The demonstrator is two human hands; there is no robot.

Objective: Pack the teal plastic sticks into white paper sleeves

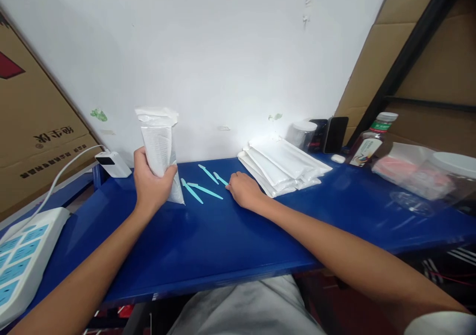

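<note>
My left hand (pixel 153 180) is closed around a long white plastic packet (pixel 158 149), holding it upright above the table's left half. Printed text covers part of the packet's front, and its lower end looks clear. Between the fingers of my right hand (pixel 243 188) is the end of a light-blue eyebrow razor (pixel 220 177), low at the tabletop. Three more light-blue eyebrow razors (pixel 205 191) lie loose on the table between my hands. Just beyond my right hand is a stack of flat white packets (pixel 282 164).
The blue table (pixel 208 245) stands against a white wall. To the left are a power strip (pixel 33 255) and a white charger (pixel 113 165) with a cable. At right are a jar (pixel 302 134), a dark phone (pixel 335 134), a bottle (pixel 372 141) and a pink-filled bag (pixel 412 173).
</note>
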